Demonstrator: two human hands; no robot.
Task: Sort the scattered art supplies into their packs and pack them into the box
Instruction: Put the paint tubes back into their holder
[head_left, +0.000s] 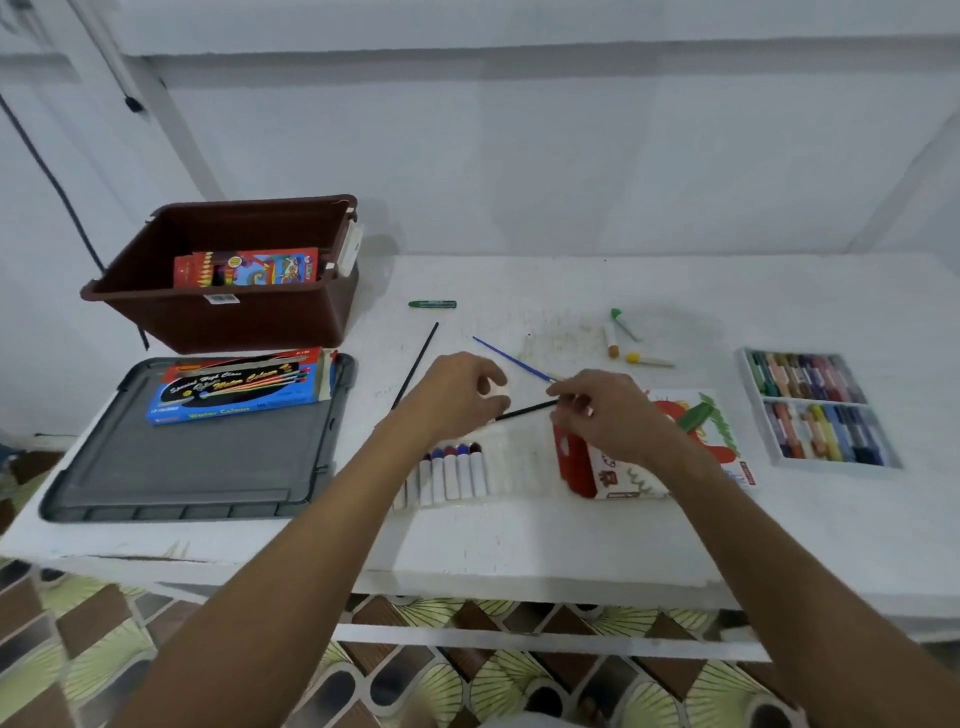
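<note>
Black paintbrush (524, 411) is hanging just above the white table (519, 530), bridging the two hands. Right hand (608, 415) is pinching its far end between curled fingertips; left hand (457, 397) is curling round the near end, though whether those fingers are actually closing on the handle or only cupping it, I cannot tell.

Risks, as judged:
- Brush is being carried over the row of capped markers (452, 470) in their clear sleeve. A slip could drop it onto them and scatter the row.
- Right wrist is sitting just above the red-and-white marker pack (597, 473), which is standing tilted on the printed card (711, 431). A careless withdrawal could topple it.
- Second black brush (415, 364) and blue brush (511, 358) are lying loose just beyond the hands; a sweeping forearm could roll them.
- Three loose crayons (626, 338) and a green marker (432, 304) are lying farther back, not yet sorted.

Room and edges:
- Near table edge is lying close under both forearms; anything rolling toward the person could go over onto the patterned floor.
- Grey lid (197, 467) with the watercolour pack (239, 387) on it is filling the left end.
- Brown box (228, 312) is standing behind the lid, one crayon pack (247, 267) inside, with room remaining.
- Oil pastel tray (818, 410) is sitting uncovered at far right, well apart.
- Bare table is lying open between the hands and the back wall.
</note>
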